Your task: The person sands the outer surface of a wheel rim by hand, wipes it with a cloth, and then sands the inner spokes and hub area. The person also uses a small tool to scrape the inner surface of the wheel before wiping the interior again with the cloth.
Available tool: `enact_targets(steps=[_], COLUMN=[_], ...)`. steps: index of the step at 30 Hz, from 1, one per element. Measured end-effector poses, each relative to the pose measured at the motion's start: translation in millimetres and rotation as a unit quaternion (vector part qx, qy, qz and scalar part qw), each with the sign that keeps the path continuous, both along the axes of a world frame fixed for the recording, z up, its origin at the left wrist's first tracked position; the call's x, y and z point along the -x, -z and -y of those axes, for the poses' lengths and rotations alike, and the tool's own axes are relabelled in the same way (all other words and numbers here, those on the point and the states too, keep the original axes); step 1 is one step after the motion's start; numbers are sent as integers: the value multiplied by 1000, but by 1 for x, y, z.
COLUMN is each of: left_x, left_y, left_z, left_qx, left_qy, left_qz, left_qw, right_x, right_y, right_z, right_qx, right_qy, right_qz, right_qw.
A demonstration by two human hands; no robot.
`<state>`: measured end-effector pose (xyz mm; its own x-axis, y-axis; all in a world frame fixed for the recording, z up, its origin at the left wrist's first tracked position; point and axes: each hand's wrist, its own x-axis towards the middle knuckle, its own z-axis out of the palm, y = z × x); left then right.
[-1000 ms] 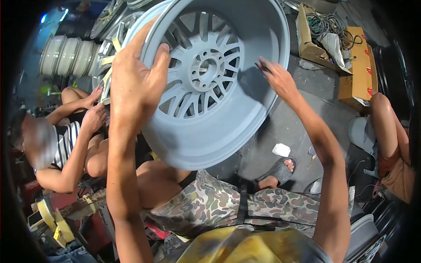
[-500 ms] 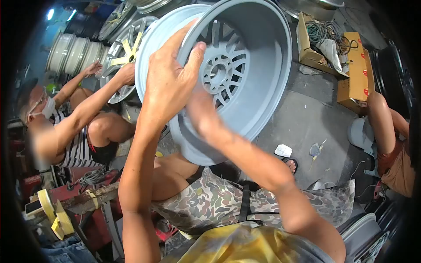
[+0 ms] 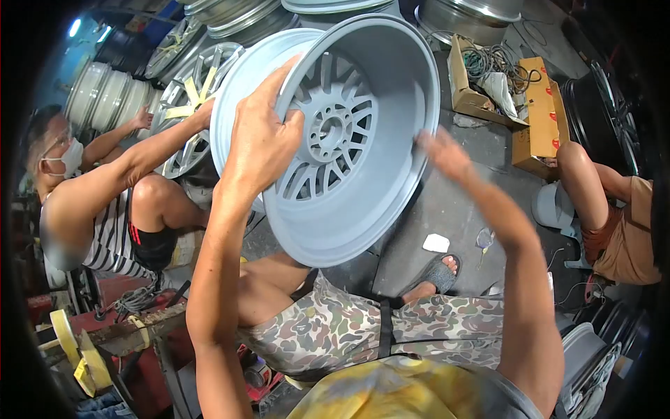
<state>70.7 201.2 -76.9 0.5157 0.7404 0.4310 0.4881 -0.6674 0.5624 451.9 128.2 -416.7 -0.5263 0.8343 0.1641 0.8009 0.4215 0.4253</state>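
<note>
Grey floor point(image 3: 453, 202) is showing beyond the tilted wheel point(image 3: 398, 87). The left hand's point(image 3: 258, 143) fingers are clasping its left edge, apparently steadying it; the right hand point(image 3: 447, 155) is blurring beside its right edge, grasp unclear. Any turning seems to be calling for firm left support.

No readable text, labels or numbers.

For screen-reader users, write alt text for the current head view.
A person's left hand grips a grey wheel rim; the blurred right hand is near its opposite side. A masked co-worker is beside a silver wheel.
</note>
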Motion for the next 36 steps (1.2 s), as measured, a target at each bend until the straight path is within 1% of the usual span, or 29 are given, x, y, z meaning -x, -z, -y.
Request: enact_targets(steps=[2, 3, 5, 7, 8, 9, 10, 11, 12, 14, 15, 17, 19, 20, 21, 22, 23, 24, 25, 26, 27, 28, 29, 30, 31, 32, 33, 35, 36], left_x=[-2, -3, -6, -8, -7, -5, -4, -3, -4, -10, -11, -8, -11, -13, -14, -16, -16, -15, -14, -17, -19, -20, -21, -21, -21, -21, -22, -21, -21], left_y=[-3, -6, -17, -21, -20, -13, -11, -8, -4, -7, -7, 1, -5, -5, -8, -7, -5, -4, -4, -6, -7, -8, -8, -7, -6, -8, -12, -14, -12], left_z=[4, 8, 10, 6, 3, -3, -8, -10, -9, -3, 0, -6, -3, 2, 5, 5, 6, 6, 6, 5, 5, 4, 2, -1, -4, -2, 3, 7, 7], left_qx=[-23, -20, 95, 95, 101, 51, 50, 39, 32, 56, 39, -31, -5, 28, 18, 19, 22, 23, 24, 40, 55, 51, 29, 8, 2, 2, 44, 86, 84], left_qy=[13, 15, -13, -12, -14, 8, 3, -4, -6, 6, 5, 23, 25, 26, 22, 19, 23, 27, 27, 15, 6, 9, 12, 13, 23, 24, 3, -18, -18], left_qz=[-6, -7, -30, -26, -28, -5, -8, -15, -25, -7, -3, -2, 8, 19, 9, 7, 13, 20, 18, 13, 7, 8, 10, 12, 20, 18, 20, 19, 20], left_qw=[1000, 1000, 995, 995, 994, 999, 999, 999, 999, 998, 999, 999, 1000, 999, 1000, 1000, 999, 999, 999, 999, 998, 999, 999, 1000, 1000, 1000, 999, 996, 996], right_x=[-4, 2, 10, 43, 88, 164, 209, 258, 292, 326, 341, 359, 332, 293, 245, 196, 151, 124, 113, 124, 158, 198, 248, 288, 323, 330, 327, 278, 256], right_y=[-90, -88, -81, 14, 63, -15, 5, -13, -53, -104, -106, -100, -24, 36, 85, 66, 44, 52, 45, 42, 42, 47, 92, 26, 52, -50, -93, -165, -165], right_z=[-34, -30, -19, 34, 61, 91, 113, 125, 117, 84, 72, 51, 46, 42, 22, 11, -14, -37, -49, -45, -30, -16, -7, 8, 23, 28, 18, -22, -39], right_qx=[62, 65, 87, 86, 114, 245, 209, 226, 304, 352, 349, 248, 281, 325, 221, 160, 229, 133, 32, 29, 83, 132, 119, 281, 231, 336, 367, 452, 355], right_qy=[72, 74, 88, 69, 75, 221, 110, 79, 82, -1, -3, -59, -79, -72, -64, 8, 39, 107, 107, 108, 174, 232, 204, 252, 77, 76, -14, 31, 16], right_qz=[141, 141, 149, -163, -304, -519, -488, -595, -683, -775, -777, -822, -737, -701, -585, -295, -249, -91, -71, -68, -239, -402, -478, -497, -517, -621, -732, -787, -854], right_qw=[985, 985, 981, 981, 943, 789, 840, 767, 659, 525, 524, 509, 610, 630, 778, 942, 940, 981, 991, 991, 952, 876, 846, 782, 821, 704, 574, 419, 381])
